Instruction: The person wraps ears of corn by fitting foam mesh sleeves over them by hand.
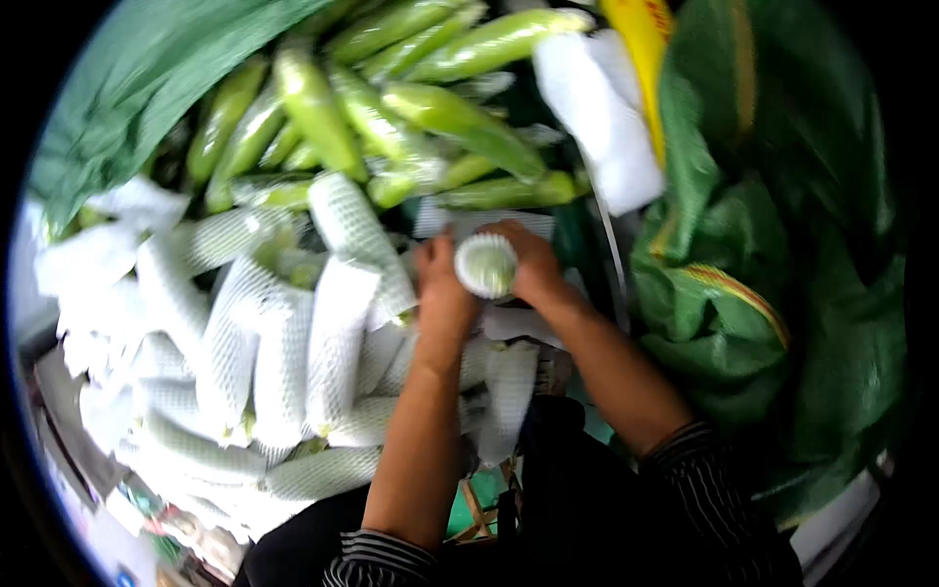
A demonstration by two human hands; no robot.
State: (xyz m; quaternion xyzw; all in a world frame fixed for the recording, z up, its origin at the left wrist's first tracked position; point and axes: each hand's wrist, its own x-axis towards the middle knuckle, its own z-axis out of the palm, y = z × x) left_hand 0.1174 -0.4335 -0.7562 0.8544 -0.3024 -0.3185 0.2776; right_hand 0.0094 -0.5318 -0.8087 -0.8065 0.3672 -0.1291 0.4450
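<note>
A long green gourd in a white foam net sleeve stands end-on to me, its round netted end facing up. My left hand is closed on its left side, fingertips partly hidden. On the other side, my right hand curls round the same sleeved gourd. Just beyond the hands lies a flat piece of white foam netting. Another netted gourd lies close to the left of my left hand. Motion blurs the fingers somewhat.
Green gourds in clear plastic are heaped at the back. Many netted gourds pile up at left. Green woven sacking bulges at right, with a white foam roll and a yellow bag beside it. A green sheet hangs at upper left.
</note>
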